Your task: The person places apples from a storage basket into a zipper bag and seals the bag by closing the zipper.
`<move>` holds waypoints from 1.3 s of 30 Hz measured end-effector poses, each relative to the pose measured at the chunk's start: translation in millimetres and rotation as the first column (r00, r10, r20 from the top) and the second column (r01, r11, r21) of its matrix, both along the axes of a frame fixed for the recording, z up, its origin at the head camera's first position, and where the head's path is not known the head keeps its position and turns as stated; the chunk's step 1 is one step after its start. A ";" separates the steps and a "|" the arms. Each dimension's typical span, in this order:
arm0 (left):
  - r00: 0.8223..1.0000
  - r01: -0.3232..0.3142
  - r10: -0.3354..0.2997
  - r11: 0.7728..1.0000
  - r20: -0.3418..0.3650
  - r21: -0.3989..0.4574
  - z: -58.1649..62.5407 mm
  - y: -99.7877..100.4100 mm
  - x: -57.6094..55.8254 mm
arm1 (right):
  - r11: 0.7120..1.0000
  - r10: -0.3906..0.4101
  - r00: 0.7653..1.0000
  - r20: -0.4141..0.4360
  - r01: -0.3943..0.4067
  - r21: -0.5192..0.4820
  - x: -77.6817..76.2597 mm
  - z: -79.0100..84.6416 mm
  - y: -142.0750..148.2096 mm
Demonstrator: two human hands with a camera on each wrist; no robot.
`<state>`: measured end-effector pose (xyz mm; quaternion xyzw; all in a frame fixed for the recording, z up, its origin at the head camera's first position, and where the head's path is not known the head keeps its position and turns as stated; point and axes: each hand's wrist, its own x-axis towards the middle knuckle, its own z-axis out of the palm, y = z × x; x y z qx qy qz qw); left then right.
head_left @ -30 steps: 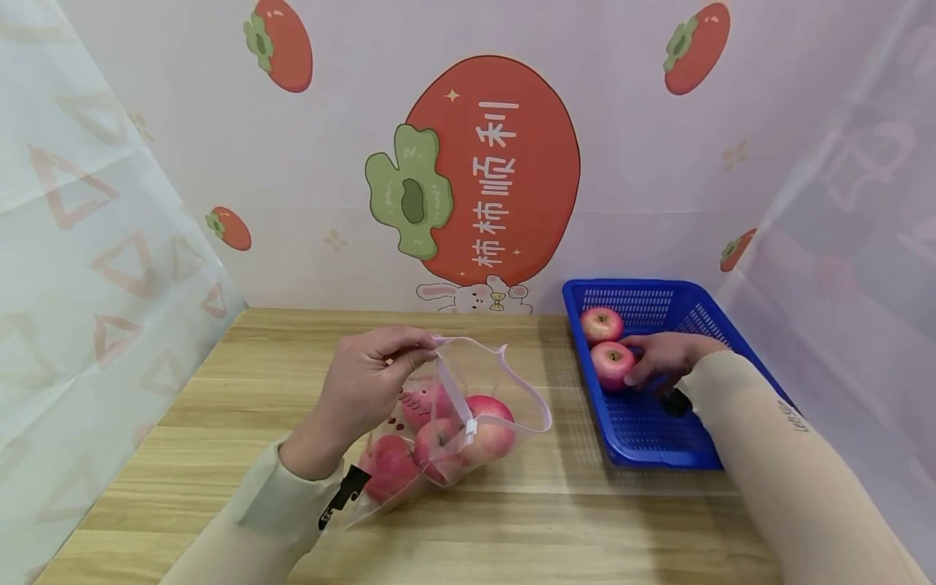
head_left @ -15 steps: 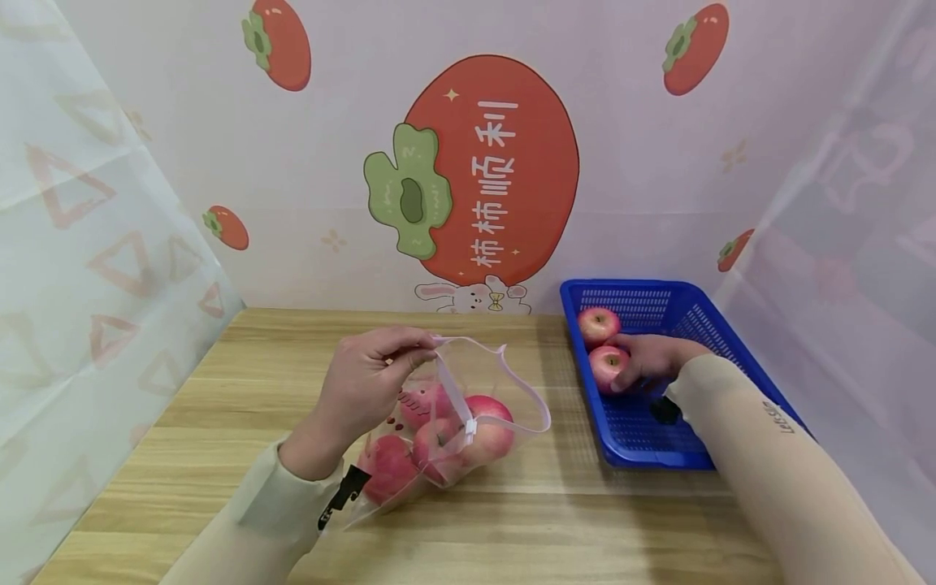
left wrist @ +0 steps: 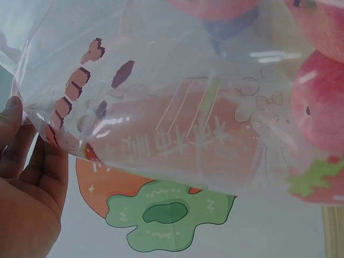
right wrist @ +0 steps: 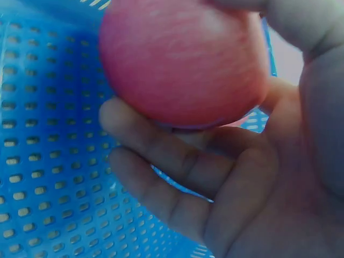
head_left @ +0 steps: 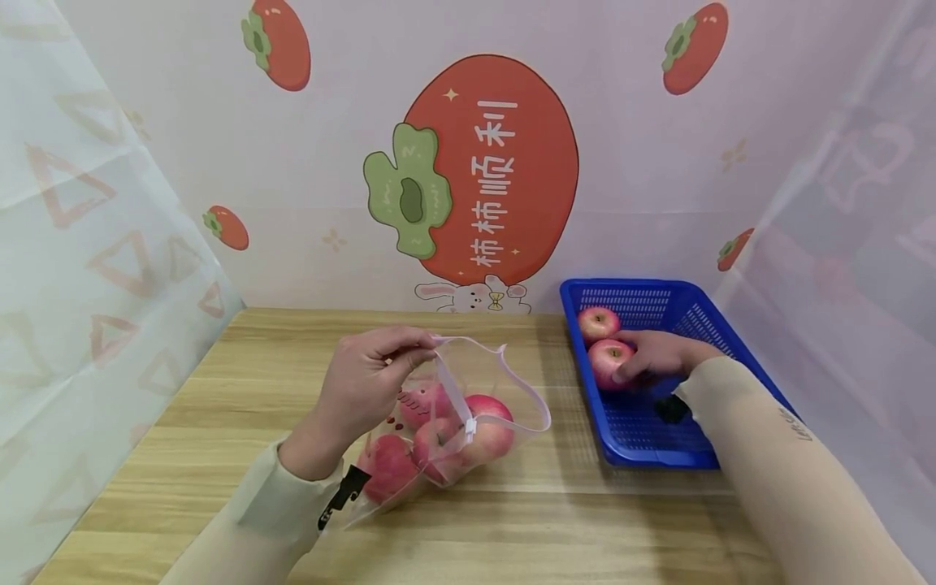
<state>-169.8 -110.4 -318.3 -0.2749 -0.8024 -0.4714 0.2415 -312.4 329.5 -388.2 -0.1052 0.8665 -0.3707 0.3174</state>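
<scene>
My left hand [head_left: 373, 382] pinches the rim of a clear zip bag [head_left: 526, 394] between thumb and fingers, and the bag's mouth gapes toward the right. Several red apples [head_left: 491, 431] lie inside the bag on the table. Seen from the left wrist, the printed plastic [left wrist: 177, 118] stretches away from the fingers, apples at its far end. Over in the blue basket [head_left: 643, 457], my right hand [head_left: 661, 355] grips a red apple [head_left: 608, 366]. In the right wrist view, thumb and fingers curl round that apple [right wrist: 183, 64]. Another apple [head_left: 600, 322] sits just behind it.
The wooden table [head_left: 219, 390] runs back to a patterned backdrop [head_left: 329, 122] with persimmon prints. Cloth side walls [head_left: 95, 244] stand at left and right. The basket's raised rim surrounds the right hand.
The right hand's apple dipped slightly toward the left, then rose a little, staying within the basket. My left hand and the bag hold nearly still.
</scene>
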 end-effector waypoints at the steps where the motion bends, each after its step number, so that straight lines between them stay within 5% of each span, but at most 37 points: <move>1: 1.000 0.000 0.000 1.000 0.001 0.000 -0.1 -0.1 0.0 | 1.000 0.006 1.000 -0.017 -0.006 -0.010 0.6 1.5 1.3; 6: 1.000 -0.003 0.003 1.000 0.000 -0.003 -0.1 -0.5 -0.3 | 0.994 -0.021 0.997 -0.068 0.014 -0.105 5.0 12.2 6.3; 12: 1.000 0.006 -0.006 1.000 -0.007 0.005 -0.1 -0.9 -0.9 | 0.936 -0.082 0.992 -0.098 0.043 -0.350 12.7 34.3 0.5; 17: 1.000 0.000 0.000 1.000 0.000 0.002 0.8 -1.2 -0.7 | 0.946 -0.036 0.979 -0.201 -0.032 -0.324 23.0 53.6 -22.8; 24: 1.000 0.021 -0.021 1.000 -0.011 0.019 -0.2 -0.2 -1.6 | 0.886 0.077 0.979 -0.188 -0.154 -0.437 56.2 74.8 -76.8; 32: 0.999 0.026 -0.026 0.999 -0.021 0.023 -1.0 0.1 -2.0 | 0.967 0.116 0.930 -0.348 -0.186 -0.176 113.8 100.8 -147.1; 36: 0.999 0.030 -0.029 0.999 -0.032 0.026 -1.3 0.2 -2.6 | 0.985 0.111 0.887 -0.448 -0.158 -0.068 125.9 101.8 -172.5; 39: 0.999 0.039 -0.038 0.998 -0.040 0.038 -1.9 0.4 -3.2 | 0.991 0.090 0.879 -0.468 -0.126 -0.045 129.0 100.6 -183.4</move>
